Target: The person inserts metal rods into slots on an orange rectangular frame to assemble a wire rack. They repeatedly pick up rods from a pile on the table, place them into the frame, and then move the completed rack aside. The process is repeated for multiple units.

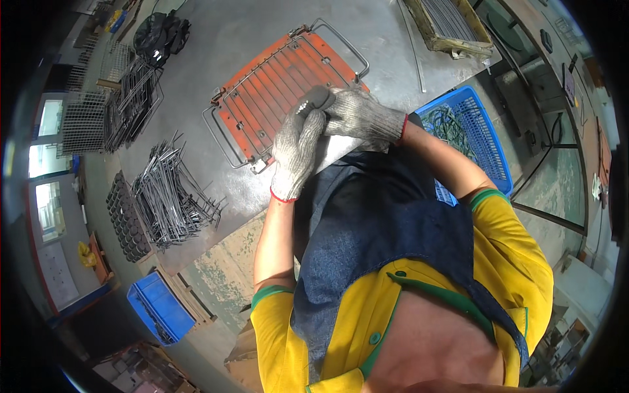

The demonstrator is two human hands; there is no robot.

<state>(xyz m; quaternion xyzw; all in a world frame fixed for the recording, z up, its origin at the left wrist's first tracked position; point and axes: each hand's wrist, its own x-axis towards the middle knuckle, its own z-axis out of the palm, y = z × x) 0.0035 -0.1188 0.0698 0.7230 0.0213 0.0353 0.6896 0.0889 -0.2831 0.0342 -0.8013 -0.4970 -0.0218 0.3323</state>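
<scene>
Both my hands wear grey knitted work gloves and meet at the near side of an orange plate point(246, 124). My left hand point(296, 149) has its fingers curled, and they touch the fingers of my right hand point(357, 118). The right fingers are bent too; whatever lies between the two hands is hidden. On the plate lies a rack of parallel metal rods, with a bent wire handle point(362, 57) at its far right end and another wire handle point(208, 124) at the left end. Small metal blocks sit along the plate.
A pile of bent metal wires point(171, 196) lies left on the grey metal table point(216, 39). Behind it are stacked wire frames point(131, 105) and a black bag point(160, 36). A tray of rods point(452, 26) stands far right, with a blue basket point(485, 131) of wires nearer. A blue bin point(157, 308) sits lower left.
</scene>
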